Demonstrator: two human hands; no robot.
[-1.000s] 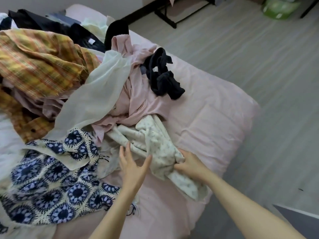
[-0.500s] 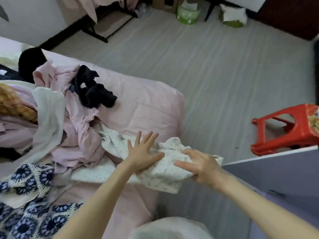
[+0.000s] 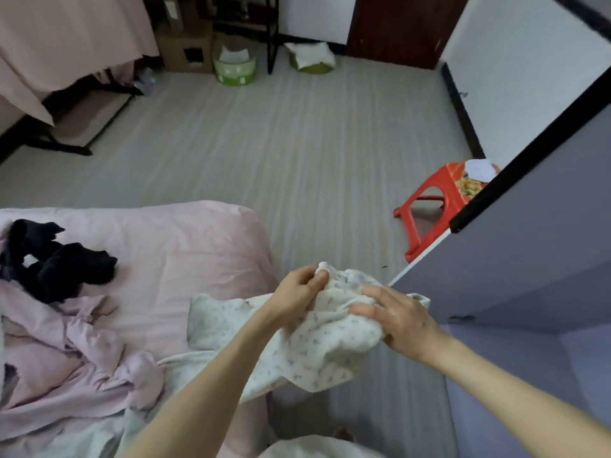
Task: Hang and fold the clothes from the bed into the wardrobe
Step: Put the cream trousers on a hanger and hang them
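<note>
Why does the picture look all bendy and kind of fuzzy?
In the head view, the wide-angle lens bends straight lines, so the purple wardrobe leans and the floor stripes curve; the hands are slightly soft on the flowery white garment, likely from motion; light is soft and even, with only faint shadows under the red stool.

No writing, label, brand or number can be read anywhere in the head view. The printed picture on the red stool (image 3: pixel 439 196) is too blurred to make out, and the cardboard boxes (image 3: pixel 185 44) by the far wall show no legible marks.
</note>
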